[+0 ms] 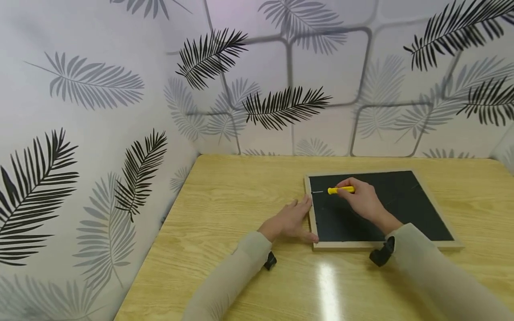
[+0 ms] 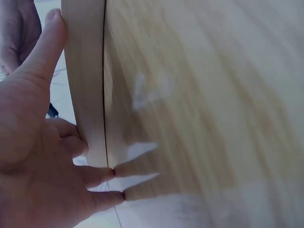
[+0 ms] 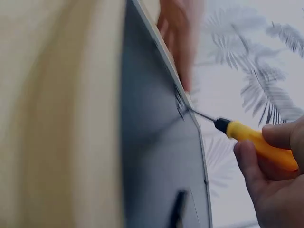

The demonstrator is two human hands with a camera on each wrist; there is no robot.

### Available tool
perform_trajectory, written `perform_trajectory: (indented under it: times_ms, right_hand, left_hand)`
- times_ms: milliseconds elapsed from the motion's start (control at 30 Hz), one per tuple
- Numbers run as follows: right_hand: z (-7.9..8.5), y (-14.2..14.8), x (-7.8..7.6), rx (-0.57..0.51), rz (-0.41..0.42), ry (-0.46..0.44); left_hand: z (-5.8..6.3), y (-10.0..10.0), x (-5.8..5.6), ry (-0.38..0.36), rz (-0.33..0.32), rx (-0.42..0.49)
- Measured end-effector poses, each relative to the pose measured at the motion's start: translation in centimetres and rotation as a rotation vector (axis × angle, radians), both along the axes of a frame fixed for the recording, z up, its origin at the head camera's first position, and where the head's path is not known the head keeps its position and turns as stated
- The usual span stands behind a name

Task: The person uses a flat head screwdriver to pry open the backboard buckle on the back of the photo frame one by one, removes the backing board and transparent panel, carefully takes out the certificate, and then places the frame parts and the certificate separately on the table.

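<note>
A picture-frame-like wooden frame with a dark panel lies flat on the table. My right hand pinches the yellow handle of a screwdriver. Its thin shaft points left, and the tip meets the panel's edge by the frame's left side, as the right wrist view also shows the screwdriver. My left hand rests spread against the frame's left side, thumb near the lower left corner. In the left wrist view, the left hand touches the frame's outer side with nearly straight fingers.
The wood-grain table extends around the frame and reflects a bright light near its front. Leaf-patterned walls stand behind it and on the left. A black wrist device sits at my right cuff, over the frame's near edge.
</note>
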State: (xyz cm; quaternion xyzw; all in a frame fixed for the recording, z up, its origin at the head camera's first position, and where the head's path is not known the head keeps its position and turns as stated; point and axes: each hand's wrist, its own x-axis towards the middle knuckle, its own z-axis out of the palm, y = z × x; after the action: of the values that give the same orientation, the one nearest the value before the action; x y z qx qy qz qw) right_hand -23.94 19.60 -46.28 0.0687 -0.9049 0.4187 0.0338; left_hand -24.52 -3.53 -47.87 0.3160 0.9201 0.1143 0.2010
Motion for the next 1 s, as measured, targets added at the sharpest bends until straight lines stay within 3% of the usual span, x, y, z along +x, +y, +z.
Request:
perform_trajectory:
  times_ms: [233, 467, 700, 1000]
  right_hand:
    - [-0.1, -2.0, 1.6, 0.045, 0.003, 0.100]
    - [-0.5, -1.9, 1.5, 0.059, 0.022, 0.096]
    - [-0.8, -2.4, 2.0, 0.078, 0.092, 0.141]
    - [-1.4, -3.7, 2.6, 0.170, 0.188, 0.343]
  left_hand:
    - [-0.3, 1.4, 0.2, 0.031, 0.080, -0.042]
    - [-0.3, 1.5, 0.4, 0.021, 0.086, -0.046]
    - [0.0, 1.4, 0.7, 0.033, 0.086, -0.063]
    - [0.0, 1.7, 0.9, 0.083, 0.089, -0.116]
